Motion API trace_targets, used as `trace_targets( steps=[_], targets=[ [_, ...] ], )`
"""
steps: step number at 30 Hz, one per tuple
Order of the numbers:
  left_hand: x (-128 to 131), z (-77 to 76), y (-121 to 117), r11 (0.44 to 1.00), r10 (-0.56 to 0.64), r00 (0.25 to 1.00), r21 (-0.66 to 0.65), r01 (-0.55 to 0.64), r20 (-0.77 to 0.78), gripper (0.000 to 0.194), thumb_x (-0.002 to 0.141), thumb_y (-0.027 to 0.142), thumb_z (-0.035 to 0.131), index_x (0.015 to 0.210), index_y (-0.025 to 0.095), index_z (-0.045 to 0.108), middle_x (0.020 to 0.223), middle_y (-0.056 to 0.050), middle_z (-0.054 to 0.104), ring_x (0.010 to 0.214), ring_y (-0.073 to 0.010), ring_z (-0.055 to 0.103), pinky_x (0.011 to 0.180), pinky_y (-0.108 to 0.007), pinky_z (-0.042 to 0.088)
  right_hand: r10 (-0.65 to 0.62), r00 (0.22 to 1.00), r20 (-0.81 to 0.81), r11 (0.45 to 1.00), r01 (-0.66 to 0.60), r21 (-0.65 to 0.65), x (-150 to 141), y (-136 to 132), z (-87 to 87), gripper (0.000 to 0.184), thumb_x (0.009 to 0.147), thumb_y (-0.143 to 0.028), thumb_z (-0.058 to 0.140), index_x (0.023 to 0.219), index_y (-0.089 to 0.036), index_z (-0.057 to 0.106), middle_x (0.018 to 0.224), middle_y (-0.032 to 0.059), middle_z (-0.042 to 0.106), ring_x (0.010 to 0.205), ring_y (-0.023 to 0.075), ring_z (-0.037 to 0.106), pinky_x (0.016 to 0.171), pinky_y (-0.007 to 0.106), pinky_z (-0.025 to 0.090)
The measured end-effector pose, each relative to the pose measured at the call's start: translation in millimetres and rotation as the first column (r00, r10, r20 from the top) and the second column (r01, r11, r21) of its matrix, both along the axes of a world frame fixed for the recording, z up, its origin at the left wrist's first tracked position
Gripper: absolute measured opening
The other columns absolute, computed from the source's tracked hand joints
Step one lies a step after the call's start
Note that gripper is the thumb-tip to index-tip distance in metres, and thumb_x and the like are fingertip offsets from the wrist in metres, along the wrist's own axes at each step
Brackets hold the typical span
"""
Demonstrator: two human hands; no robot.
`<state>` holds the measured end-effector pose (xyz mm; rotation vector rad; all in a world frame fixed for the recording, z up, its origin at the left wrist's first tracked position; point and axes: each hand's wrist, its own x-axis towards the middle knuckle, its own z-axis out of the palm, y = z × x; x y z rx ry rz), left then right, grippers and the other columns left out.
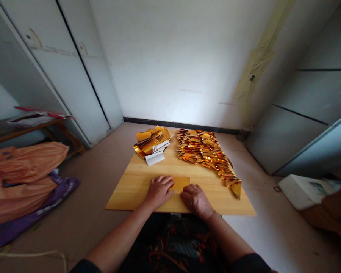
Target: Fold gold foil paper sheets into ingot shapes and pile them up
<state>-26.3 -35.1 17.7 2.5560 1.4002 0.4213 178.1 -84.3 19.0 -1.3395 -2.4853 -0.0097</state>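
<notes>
At the far left lie crumpled orange plastic bags (22, 170) on a purple sheet (31, 212) on the tiled floor. Further right stands a low table with a pale wooden square top (136, 182). On its far left part sits a loose heap of shiny gold foil sheets (152, 142) with white paper backs showing.

The left hand (158, 190) comes in from below on a bare forearm that slants up and to the right. It lies palm down, fingers stretched flat and close together, pressing the left edge of a small square sheet of gold paper (180, 184). That sheet lies flat on the near middle of the tabletop, between the two hands.

The right hand (197, 199) reaches in from the lower right, its forearm slanting up and to the left. It is knuckles up, fingers curled down, the tips pressing on the sheet's near right corner.

Beyond it, a long band of folded gold foil pieces (207, 153) runs from the table's far middle down toward its right edge.
</notes>
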Motion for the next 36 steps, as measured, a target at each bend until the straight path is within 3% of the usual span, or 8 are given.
trace_targets(
  steps=[11, 18, 32, 36],
  targets=[
    [-12.4, 5.9, 8.8, 0.99, -0.11, 0.992, -0.096, 0.103, -0.069, 0.046, 0.085, 0.022, 0.045, 0.128, 0.038, 0.049, 0.141, 0.003, 0.045, 0.126, -0.022, 0.037, 0.102, -0.044, 0.029, -0.067, 0.993, -0.096, 0.998, 0.065, -0.017, 23.6, -10.9, 0.4, 0.023, 0.092, -0.019, 0.043, 0.086, -0.019, 0.065, 0.091, 0.0049, 0.063, 0.088, 0.0153, 0.05, 0.081, 0.027, 0.034],
    [-10.3, 12.8, 6.7, 0.989, -0.108, 0.994, -0.102, 0.105, -0.028, 0.056, 0.071, 0.044, 0.066, 0.125, 0.034, 0.053, 0.138, -0.002, 0.048, 0.125, -0.0273, 0.039, 0.101, -0.044, 0.028, -0.076, 0.997, -0.034, 0.996, 0.074, -0.048, 24.1, -0.4, 4.2, 0.02, 0.093, -0.03, 0.047, 0.103, -0.023, 0.063, 0.094, 0.005, 0.062, 0.09, 0.016, 0.052, 0.079, 0.027, 0.034],
    [-8.8, 7.7, 9.0, 0.995, -0.1, 0.995, -0.02, 0.1, 0.004, 0.034, 0.081, 0.038, 0.06, 0.115, 0.034, 0.06, 0.132, 0.0, 0.054, 0.119, -0.0228, 0.045, 0.097, -0.04, 0.03, -0.03, 0.999, 0.039, 0.999, 0.029, 0.031, 21.4, 9.0, -1.5, 0.018, 0.093, -0.025, 0.046, 0.09, -0.022, 0.064, 0.091, 0.0035, 0.062, 0.088, 0.0148, 0.05, 0.077, 0.027, 0.03],
    [-5.7, 4.7, 10.7, 0.997, -0.074, 0.996, 0.018, 0.074, 0.051, 0.022, 0.086, 0.035, 0.054, 0.106, 0.034, 0.064, 0.125, 0.003, 0.06, 0.113, -0.0196, 0.049, 0.094, -0.037, 0.031, -0.088, 0.995, 0.049, 0.996, 0.086, 0.038, 18.9, 13.6, -3.5, 0.023, 0.095, -0.022, 0.042, 0.082, -0.02, 0.061, 0.083, 0.0028, 0.062, 0.082, 0.0142, 0.051, 0.075, 0.026, 0.03]
  ],
)
